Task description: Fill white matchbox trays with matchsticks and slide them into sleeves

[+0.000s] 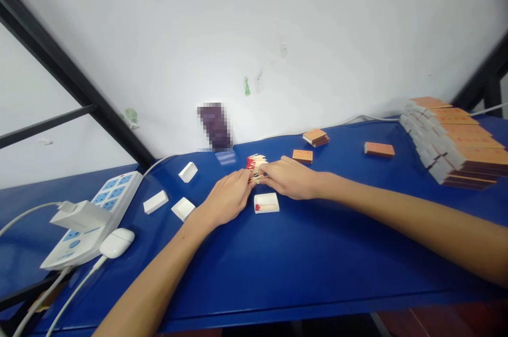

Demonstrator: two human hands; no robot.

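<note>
Both hands meet over a small bundle of matches (256, 165), red heads pointing far and left, which lies on the blue table (301, 268) near its middle. The left hand (228, 197) comes in from the near left, its fingers curled and their tips pinched on the near end of the bundle. The right hand (291, 178) reaches from the right and grasps the same end, knuckles up, so the two sets of fingertips touch. Just near of the hands sits an open white tray (266, 203) with a match or two in it (the count is too small to tell).

Three empty white trays (183, 208) lie scattered to the left. Beyond them, at the left edge, are a power strip (113, 191) and a white case (116, 243). Far right of the hands lie loose orange sleeves (302, 156), and well apart at the right edge stands a slanted stack (452, 146) of boxes.
</note>
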